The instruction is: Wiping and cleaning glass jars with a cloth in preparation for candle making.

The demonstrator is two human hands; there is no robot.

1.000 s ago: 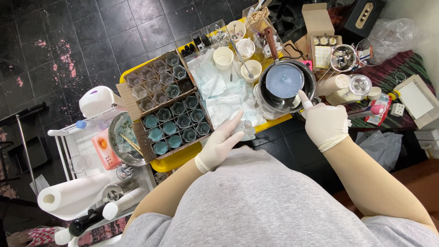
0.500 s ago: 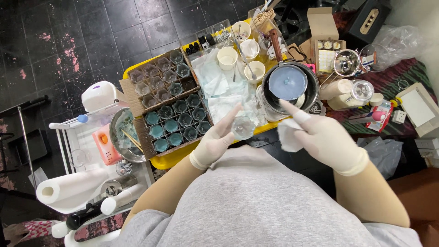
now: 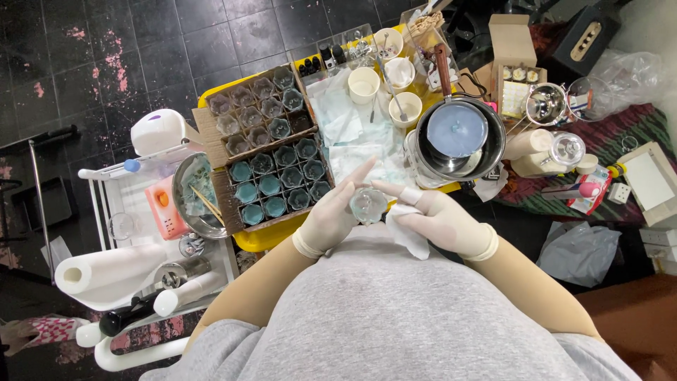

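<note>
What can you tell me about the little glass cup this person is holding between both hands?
The small glass cup looks clear, round and empty. It is held above the lap at the yellow table's near edge. The gloved left hand grips its left side, and the gloved right hand, which holds a white tissue, touches its right side.

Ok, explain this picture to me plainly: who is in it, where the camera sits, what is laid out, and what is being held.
There is no machine here. A person wears the camera on their head, so it looks down past their grey shirt at their own gloved hands. The left hand holds a small clear glass cup; the right hand holds a white tissue against it. Beyond them, a yellow tray bears a cardboard crate of small glass cups, white cups and a pot of pale blue liquid. A paper towel roll lies at the left.
</note>
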